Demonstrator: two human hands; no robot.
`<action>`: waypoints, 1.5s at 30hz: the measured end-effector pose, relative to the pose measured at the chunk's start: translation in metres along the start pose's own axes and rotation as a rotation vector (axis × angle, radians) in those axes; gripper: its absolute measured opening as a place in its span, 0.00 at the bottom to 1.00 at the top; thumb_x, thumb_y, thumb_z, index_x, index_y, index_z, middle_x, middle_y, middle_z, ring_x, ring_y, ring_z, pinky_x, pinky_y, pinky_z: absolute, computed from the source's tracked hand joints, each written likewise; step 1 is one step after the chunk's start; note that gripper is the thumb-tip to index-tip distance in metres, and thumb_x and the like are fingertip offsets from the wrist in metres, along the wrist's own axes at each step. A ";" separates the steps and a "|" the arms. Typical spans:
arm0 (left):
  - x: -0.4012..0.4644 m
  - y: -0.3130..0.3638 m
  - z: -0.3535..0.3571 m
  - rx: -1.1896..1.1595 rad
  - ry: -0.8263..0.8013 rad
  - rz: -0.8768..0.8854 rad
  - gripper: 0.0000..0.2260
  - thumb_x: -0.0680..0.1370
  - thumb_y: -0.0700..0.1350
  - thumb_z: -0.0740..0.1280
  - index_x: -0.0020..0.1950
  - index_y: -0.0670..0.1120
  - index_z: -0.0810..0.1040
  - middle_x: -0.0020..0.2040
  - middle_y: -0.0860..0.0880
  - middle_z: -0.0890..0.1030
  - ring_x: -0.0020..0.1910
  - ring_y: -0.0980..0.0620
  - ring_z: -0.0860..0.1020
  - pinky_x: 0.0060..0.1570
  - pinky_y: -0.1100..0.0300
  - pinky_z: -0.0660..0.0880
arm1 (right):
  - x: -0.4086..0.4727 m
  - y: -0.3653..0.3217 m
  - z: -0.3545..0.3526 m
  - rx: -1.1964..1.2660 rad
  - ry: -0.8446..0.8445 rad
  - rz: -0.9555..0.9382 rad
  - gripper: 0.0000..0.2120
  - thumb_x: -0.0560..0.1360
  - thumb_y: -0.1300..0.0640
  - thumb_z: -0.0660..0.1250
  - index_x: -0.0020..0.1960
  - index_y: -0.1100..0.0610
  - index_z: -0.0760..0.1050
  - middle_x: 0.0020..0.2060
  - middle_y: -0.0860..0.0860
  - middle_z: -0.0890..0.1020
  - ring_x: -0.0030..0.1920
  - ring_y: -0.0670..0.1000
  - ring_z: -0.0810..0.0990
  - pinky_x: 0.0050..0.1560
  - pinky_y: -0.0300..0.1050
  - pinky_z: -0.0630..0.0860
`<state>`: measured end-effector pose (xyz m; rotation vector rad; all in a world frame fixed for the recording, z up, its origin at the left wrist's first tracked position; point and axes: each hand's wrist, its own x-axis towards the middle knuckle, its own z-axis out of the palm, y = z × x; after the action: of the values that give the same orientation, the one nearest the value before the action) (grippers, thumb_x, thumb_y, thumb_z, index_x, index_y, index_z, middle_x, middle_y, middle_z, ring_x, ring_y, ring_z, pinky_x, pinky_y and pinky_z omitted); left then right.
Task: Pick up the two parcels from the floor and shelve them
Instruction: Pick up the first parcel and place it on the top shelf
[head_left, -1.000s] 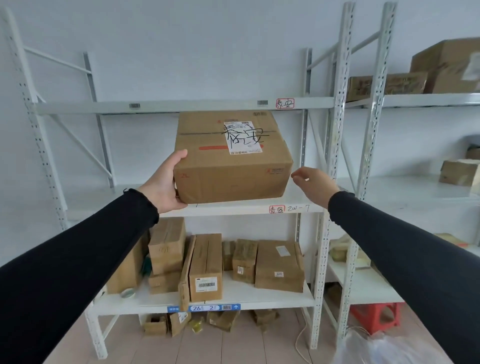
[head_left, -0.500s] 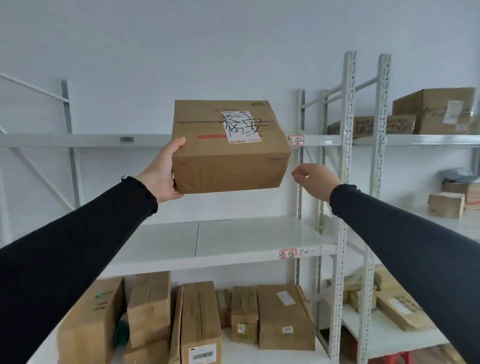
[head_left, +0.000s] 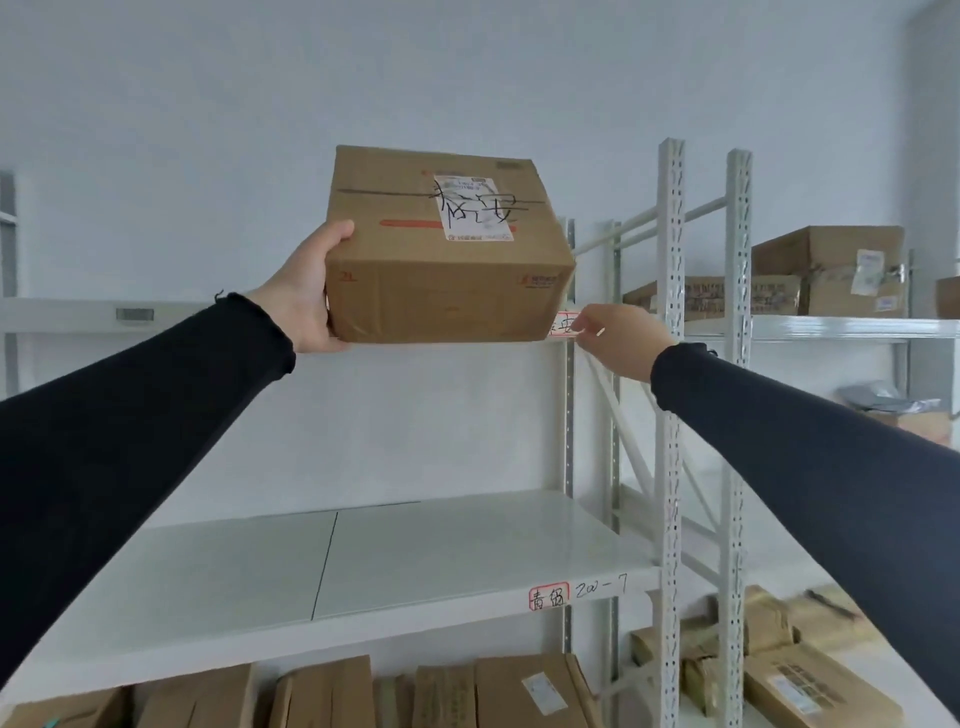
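Cardboard parcel (head_left: 447, 249) raised before the top shelf (head_left: 156, 314) of a white rack, its base level with the shelf edge — gripped at its left side by the left hand (head_left: 306, 301), thumb on top. Right hand (head_left: 618, 340) just off the parcel's lower right corner, fingers loosely curled, holding nothing. Bare middle shelf (head_left: 415, 561) below — more boxes (head_left: 519, 691) underneath.

Cardboard, painted metal, knit cloth

The parcel (head_left: 441, 249) is matt brown corrugated cardboard with a glossy white paper label (head_left: 474, 208). The shelf rack (head_left: 670, 415) is smooth white-painted perforated metal, faintly shiny. Both sleeves (head_left: 130, 426) look like matt black knit cloth
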<state>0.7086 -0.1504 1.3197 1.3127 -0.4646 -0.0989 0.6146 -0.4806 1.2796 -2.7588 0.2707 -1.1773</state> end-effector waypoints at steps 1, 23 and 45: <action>0.012 -0.001 0.012 -0.012 -0.002 0.005 0.20 0.73 0.65 0.69 0.58 0.55 0.81 0.61 0.52 0.84 0.54 0.47 0.84 0.47 0.50 0.82 | 0.010 0.013 0.000 0.000 0.011 -0.004 0.14 0.79 0.56 0.59 0.62 0.54 0.77 0.59 0.53 0.81 0.56 0.56 0.78 0.53 0.45 0.73; 0.227 -0.004 0.108 0.108 -0.088 -0.056 0.21 0.72 0.67 0.62 0.52 0.52 0.74 0.54 0.47 0.77 0.53 0.41 0.80 0.57 0.44 0.78 | 0.182 0.116 0.071 0.219 0.179 0.026 0.19 0.80 0.46 0.58 0.63 0.58 0.72 0.53 0.53 0.79 0.50 0.54 0.77 0.48 0.48 0.73; 0.323 -0.030 0.102 0.926 0.106 0.339 0.27 0.77 0.54 0.74 0.72 0.47 0.68 0.52 0.48 0.82 0.52 0.45 0.83 0.53 0.52 0.80 | 0.281 0.169 0.126 0.270 0.077 0.008 0.14 0.78 0.45 0.63 0.55 0.54 0.76 0.47 0.51 0.81 0.48 0.54 0.80 0.48 0.48 0.75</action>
<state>0.9675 -0.3574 1.3975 2.0999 -0.6698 0.5266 0.8773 -0.6998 1.3582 -2.4818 0.1193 -1.2203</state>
